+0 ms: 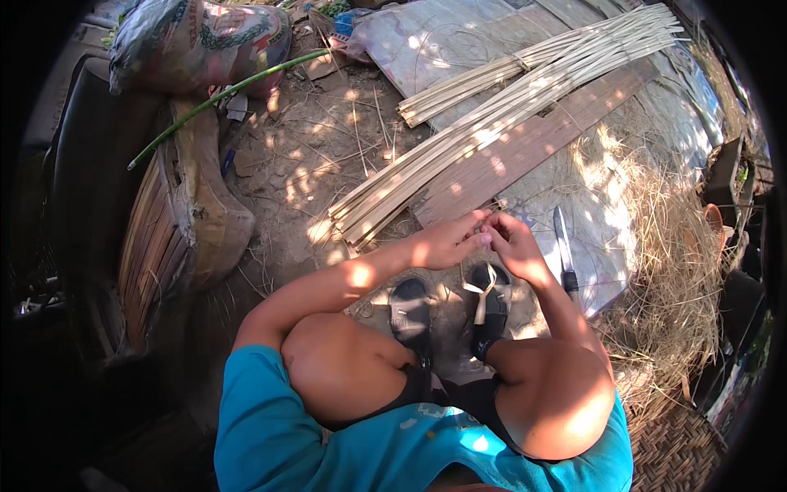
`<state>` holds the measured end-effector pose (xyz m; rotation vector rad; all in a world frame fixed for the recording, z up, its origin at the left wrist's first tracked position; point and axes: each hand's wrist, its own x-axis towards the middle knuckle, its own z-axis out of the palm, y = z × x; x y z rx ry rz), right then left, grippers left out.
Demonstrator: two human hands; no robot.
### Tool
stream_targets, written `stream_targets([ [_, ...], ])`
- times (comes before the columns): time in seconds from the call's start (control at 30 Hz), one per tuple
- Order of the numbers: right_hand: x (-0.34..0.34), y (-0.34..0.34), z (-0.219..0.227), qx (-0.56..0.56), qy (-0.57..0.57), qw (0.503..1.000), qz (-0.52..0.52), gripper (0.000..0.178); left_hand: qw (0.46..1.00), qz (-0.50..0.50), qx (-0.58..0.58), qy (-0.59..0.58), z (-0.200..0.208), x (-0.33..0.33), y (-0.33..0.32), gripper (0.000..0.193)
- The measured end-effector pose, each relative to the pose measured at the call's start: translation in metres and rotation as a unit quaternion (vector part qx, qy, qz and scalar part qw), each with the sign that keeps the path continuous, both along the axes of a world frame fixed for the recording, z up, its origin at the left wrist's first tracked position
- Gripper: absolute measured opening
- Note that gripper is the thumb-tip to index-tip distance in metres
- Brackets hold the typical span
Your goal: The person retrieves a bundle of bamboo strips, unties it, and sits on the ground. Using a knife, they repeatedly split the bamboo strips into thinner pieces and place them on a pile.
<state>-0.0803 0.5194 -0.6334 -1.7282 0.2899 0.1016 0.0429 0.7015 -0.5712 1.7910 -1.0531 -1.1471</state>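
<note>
Over my feet, both hands meet with their fingertips drawn together. My left hand [445,243] comes in from the left, its fingers closed against those of my right hand [518,248]. Anything pinched between them is too small or hidden to make out. Just below, a pale curled strip [484,289] crosses my right sandal [492,310]. To the right of my right hand lies a knife [562,238] with a dark handle. Beyond the hands, a long bundle of pale split strips [492,135], apparently bamboo, runs toward the far right, next to a brown wooden board [525,156].
A heap of dry shavings [656,271] spreads on the right above a woven mat [676,451]. A grey sheet [447,41] lies under the strips. At left stand a worn wooden piece [209,213], a green stalk [221,97] and a filled sack [201,41].
</note>
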Motion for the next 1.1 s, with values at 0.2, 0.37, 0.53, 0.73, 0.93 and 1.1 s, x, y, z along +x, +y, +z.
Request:
stream_targets([
  [0.2, -0.004, 0.008, -0.023, -0.098, -0.003, 0.995, 0.001, 0.038, 0.936, 0.225, 0.159, -0.218, -0.053, 0.037, 0.194, 0.029],
  [0.37, -0.078, -0.074, -0.070, -0.278, 0.133, 0.946, -0.102, 0.042, 0.851, 0.224, 0.356, -0.314, -0.042, 0.076, 0.320, 0.044],
  [0.53, -0.143, -0.115, -0.089, -0.419, 0.377, 0.819, -0.106, 0.079, 0.819, 0.052, 0.365, -0.440, -0.029, 0.128, 0.235, 0.056],
  [0.73, -0.172, -0.116, -0.116, -0.390, 0.444, 0.803, -0.076, 0.072, 0.886, -0.064, 0.235, -0.394, -0.072, 0.187, 0.033, 0.042],
  [0.93, -0.148, -0.083, -0.089, -0.247, 0.378, 0.852, -0.263, 0.052, 0.868, 0.190, 0.252, -0.383, -0.202, 0.208, -0.041, 0.026],
  [1.1, -0.182, -0.083, -0.123, -0.004, 0.231, 0.880, -0.414, 0.036, 0.868, 0.191, 0.251, -0.383, -0.202, 0.192, -0.067, 0.027],
])
